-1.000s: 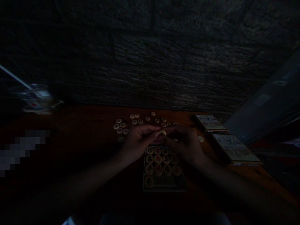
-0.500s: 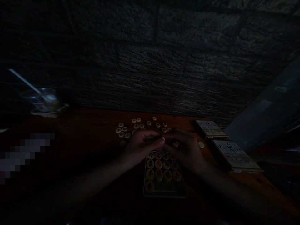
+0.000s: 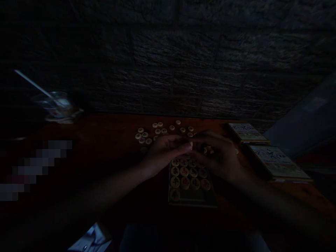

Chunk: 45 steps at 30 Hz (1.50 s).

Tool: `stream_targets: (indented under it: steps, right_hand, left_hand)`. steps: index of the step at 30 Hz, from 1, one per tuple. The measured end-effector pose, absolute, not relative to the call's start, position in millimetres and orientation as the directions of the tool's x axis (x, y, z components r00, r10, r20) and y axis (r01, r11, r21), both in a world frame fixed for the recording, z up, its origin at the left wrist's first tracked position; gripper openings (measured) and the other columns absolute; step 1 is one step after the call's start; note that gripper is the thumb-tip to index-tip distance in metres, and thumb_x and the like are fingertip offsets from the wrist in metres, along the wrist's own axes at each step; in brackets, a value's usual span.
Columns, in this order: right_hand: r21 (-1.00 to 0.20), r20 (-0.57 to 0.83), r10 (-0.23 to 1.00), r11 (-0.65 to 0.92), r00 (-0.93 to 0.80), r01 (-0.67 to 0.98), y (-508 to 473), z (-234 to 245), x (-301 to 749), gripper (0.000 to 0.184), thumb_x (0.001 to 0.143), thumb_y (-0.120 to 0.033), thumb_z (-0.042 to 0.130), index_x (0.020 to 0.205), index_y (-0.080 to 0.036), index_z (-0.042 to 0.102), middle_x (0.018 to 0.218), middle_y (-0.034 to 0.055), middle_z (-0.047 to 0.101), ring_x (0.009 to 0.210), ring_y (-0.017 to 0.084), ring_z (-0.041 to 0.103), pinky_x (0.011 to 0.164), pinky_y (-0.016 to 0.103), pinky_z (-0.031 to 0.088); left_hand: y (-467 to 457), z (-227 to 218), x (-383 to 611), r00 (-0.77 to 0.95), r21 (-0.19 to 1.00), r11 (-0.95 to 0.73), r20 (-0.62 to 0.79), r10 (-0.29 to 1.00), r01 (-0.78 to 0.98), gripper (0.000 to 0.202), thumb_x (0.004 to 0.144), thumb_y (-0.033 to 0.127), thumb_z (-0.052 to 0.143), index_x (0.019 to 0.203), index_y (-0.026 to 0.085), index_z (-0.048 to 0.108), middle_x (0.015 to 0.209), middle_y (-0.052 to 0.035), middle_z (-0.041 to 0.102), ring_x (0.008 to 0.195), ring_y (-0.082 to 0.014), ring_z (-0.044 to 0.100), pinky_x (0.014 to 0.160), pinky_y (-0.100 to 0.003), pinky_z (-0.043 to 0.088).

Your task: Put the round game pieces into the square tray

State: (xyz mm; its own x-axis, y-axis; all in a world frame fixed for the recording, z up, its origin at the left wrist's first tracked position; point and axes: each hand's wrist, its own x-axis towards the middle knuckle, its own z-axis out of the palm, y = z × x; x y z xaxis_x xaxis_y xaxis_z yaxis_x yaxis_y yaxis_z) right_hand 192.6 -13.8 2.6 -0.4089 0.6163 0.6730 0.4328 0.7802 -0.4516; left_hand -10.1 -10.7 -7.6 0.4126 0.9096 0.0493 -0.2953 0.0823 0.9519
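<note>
Over the far end of a shallow box (image 3: pixel 193 203), my left hand (image 3: pixel 165 150) has thumb and fingers closed on a Chinese chess piece (image 3: pixel 191 144), of which a pale edge shows. My right hand (image 3: pixel 225 154) meets it there, its curved fingers and thumb reaching around the same piece; the dark hides the exact contact. Inside the box lie rows of round wooden pieces with red and black characters, one alone in the nearest row (image 3: pixel 175 195). More loose pieces (image 3: pixel 158 131) are scattered beyond my hands. Others (image 3: pixel 208 150) show through the gap of my right hand.
Two flat printed boxes (image 3: pixel 279 161) sit at the right of the wooden table (image 3: pixel 110 129). A plastic cup with a straw (image 3: pixel 59 106) stands far left. The stone wall (image 3: pixel 157 70) closes off the back. Light is very dim.
The view has shifted, so everything sits a little higher and farther right. Both hands stay together over the box with the piece between them; the box's rows look the same.
</note>
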Motion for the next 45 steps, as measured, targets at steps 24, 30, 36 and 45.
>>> stream_targets:
  steps: [24, 30, 36, 45]
  right_hand:
    - [-0.397, 0.699, 0.541, 0.838, -0.467, 0.375, -15, 9, 193, 0.027, 0.087, -0.021, 0.079, 0.114, -0.022, 0.076, 0.103, 0.0069, 0.078, 0.089, 0.019, 0.074, 0.074, 0.030, 0.060]
    - [-0.392, 0.708, 0.538, 0.838, -0.457, 0.380, -18, 11, 192, 0.027, 0.088, -0.024, 0.078, 0.115, -0.024, 0.077, 0.102, 0.0073, 0.077, 0.088, 0.019, 0.073, 0.073, 0.032, 0.060]
    - [-0.338, 0.738, 0.486, 0.866, -0.468, 0.368, -19, 14, 191, 0.036, 0.087, -0.019, 0.078, 0.122, -0.026, 0.074, 0.103, 0.0068, 0.077, 0.089, 0.020, 0.073, 0.075, 0.032, 0.061]
    - [-0.358, 0.738, 0.504, 0.856, -0.448, 0.374, -19, 12, 191, 0.034, 0.086, -0.020, 0.079, 0.120, -0.025, 0.075, 0.099, 0.0058, 0.077, 0.085, 0.018, 0.073, 0.072, 0.029, 0.060]
  left_hand:
    - [-12, -1, -15, 0.504, 0.958, 0.155, -0.013, 0.864, -0.240, 0.030, 0.079, 0.032, 0.083, 0.099, 0.010, 0.078, 0.091, -0.0105, 0.076, 0.078, -0.0165, 0.070, 0.074, -0.031, 0.056]
    - [-11, -3, -15, 0.532, 0.946, 0.157, 0.018, 0.846, -0.283, 0.031, 0.081, 0.031, 0.082, 0.103, 0.010, 0.078, 0.100, -0.0127, 0.077, 0.083, -0.0168, 0.071, 0.075, -0.029, 0.056]
    - [-12, 0, -16, 0.538, 0.946, 0.174, 0.001, 0.843, -0.274, 0.028, 0.082, 0.033, 0.081, 0.098, 0.010, 0.078, 0.093, -0.0109, 0.076, 0.076, -0.0156, 0.070, 0.073, -0.029, 0.056]
    - [-11, -2, -16, 0.534, 0.948, 0.180, -0.012, 0.845, -0.263, 0.029, 0.080, 0.034, 0.082, 0.097, 0.010, 0.078, 0.090, -0.0102, 0.076, 0.075, -0.0151, 0.069, 0.074, -0.030, 0.056]
